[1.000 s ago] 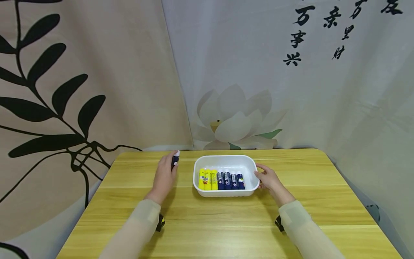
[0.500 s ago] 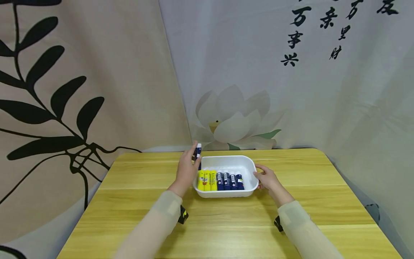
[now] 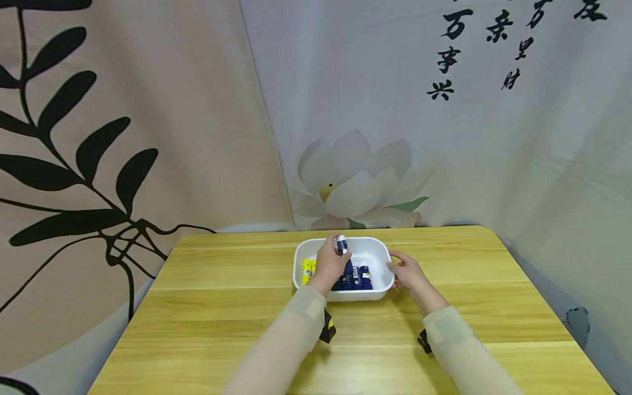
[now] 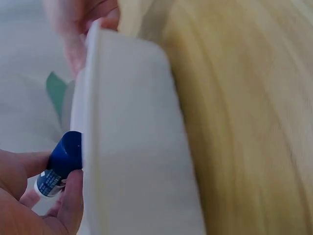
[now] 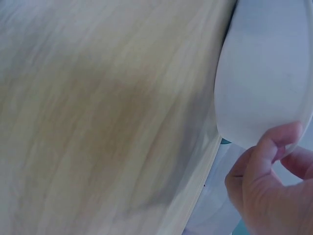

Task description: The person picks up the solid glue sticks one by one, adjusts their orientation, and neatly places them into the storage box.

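Note:
A white plastic tray (image 3: 369,252) stands on the table, with yellow glue sticks (image 3: 306,271) in its left part and dark blue ones (image 3: 366,277) beside them. Above the tray's middle, my left hand (image 3: 328,267) pinches a dark blue glue stick (image 3: 343,244) with a white end, tilted. The left wrist view shows that glue stick (image 4: 63,159) between thumb and fingers, partly behind the tray wall (image 4: 137,122). My right hand (image 3: 408,274) grips the tray's right rim; the right wrist view shows its fingers (image 5: 281,137) at the rim. The left hand hides some of the glue sticks.
The wooden table (image 3: 237,307) reaches around the tray on all sides. Behind its far edge hangs a printed curtain (image 3: 207,109) with leaves, a flower and black characters. A black band (image 3: 327,327) shows at the left wrist.
My left hand has moved right with the dark blue glue stick, from the table left of the tray to over its middle. The right hand stays at the rim.

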Demonstrator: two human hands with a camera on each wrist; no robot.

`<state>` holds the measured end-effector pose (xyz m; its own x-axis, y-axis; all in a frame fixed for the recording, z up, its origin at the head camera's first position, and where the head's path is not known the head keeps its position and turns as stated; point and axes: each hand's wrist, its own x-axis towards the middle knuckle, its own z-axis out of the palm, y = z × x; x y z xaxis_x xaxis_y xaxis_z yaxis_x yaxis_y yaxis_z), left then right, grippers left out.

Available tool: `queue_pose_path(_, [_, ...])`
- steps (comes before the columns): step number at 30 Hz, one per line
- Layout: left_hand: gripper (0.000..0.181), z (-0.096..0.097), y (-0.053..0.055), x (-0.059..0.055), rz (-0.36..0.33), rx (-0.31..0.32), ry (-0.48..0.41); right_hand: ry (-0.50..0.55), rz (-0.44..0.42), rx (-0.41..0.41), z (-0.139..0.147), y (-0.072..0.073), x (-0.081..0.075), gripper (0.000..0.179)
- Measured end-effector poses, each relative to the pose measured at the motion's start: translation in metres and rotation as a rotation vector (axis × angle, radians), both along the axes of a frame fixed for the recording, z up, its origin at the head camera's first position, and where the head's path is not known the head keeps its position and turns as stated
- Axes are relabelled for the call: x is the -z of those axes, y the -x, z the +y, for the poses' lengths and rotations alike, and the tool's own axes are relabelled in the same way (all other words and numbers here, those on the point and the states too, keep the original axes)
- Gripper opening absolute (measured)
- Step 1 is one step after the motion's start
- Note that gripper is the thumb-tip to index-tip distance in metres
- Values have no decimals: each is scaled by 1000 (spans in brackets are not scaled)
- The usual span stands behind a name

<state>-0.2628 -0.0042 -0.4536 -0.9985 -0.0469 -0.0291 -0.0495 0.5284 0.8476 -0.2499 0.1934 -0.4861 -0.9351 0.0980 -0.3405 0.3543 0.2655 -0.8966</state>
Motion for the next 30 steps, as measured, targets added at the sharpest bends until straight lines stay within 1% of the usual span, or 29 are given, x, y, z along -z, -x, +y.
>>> queue_pose_path(2, [56,10,-2,4,-3,2,17,-4,1,-6,0,0,0,45])
queue_pose_path(7, [58,31,-6,11,-9,12,72,4,2,-17,0,-1,1,45])
queue_pose_path(13, [61,48,-11,15,-25,31,116,-1,2,-22,0,-1,-1,44])
queue_pose_path(18, [60,53,-16,19,-21,70,185,8,18,-32,-1,-1,0,44])
queue_pose_path(21, [57,53,-16,21,-1,92,241,19,32,-40,-2,0,1,44])
queue_pose_path(24, [51,52,-15,21,12,114,258,24,44,-40,-1,0,1,44])
queue_pose_path(28, [45,50,-13,23,28,118,287,29,45,-36,-1,-1,0,44])
queue_pose_path(30, [42,47,-12,23,43,114,317,30,38,-34,0,-1,0,44])
